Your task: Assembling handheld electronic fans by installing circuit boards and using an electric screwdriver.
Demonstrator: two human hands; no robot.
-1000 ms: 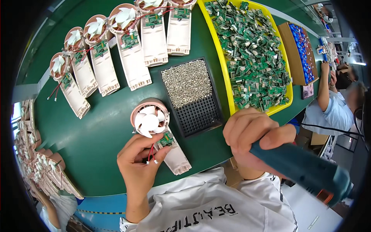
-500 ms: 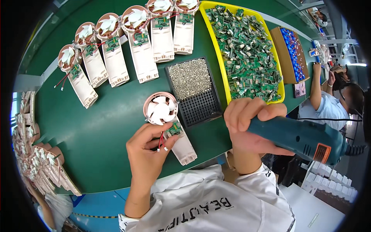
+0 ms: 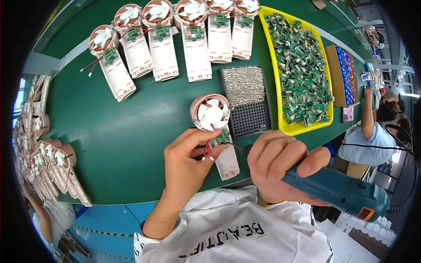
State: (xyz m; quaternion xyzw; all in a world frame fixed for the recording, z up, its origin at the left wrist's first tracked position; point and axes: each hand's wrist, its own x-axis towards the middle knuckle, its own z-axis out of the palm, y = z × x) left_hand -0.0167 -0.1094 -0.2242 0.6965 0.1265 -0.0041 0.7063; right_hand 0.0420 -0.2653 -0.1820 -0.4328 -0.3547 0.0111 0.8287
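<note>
My left hand [image 3: 186, 158] is closed at a small green circuit board [image 3: 222, 137], thumb and forefinger against it. The board lies on the pale body of a handheld fan half [image 3: 228, 164], and its round end carries white fan blades [image 3: 212, 115]. Red wires [image 3: 207, 151] with white plugs hang out by the fingers. My right hand [image 3: 280, 166] grips a teal electric screwdriver [image 3: 337, 188] lying almost level, its bit [image 3: 238, 146] pointing left at the board. Whether the bit touches a screw is too small to tell.
Just beyond is a black tray [image 3: 247, 96] of small screws. A yellow bin [image 3: 275, 72] of circuit boards and a cardboard box [image 3: 337, 79] of blue parts stand right. Several fan halves [image 3: 195, 57] line the far side; more [image 3: 61, 166] stack left. Other people [image 3: 366, 136] sit nearby.
My right hand has brought the screwdriver left and lower, its bit now at the circuit board. My left hand keeps its hold. The whole view has shifted, with the table things appearing further right.
</note>
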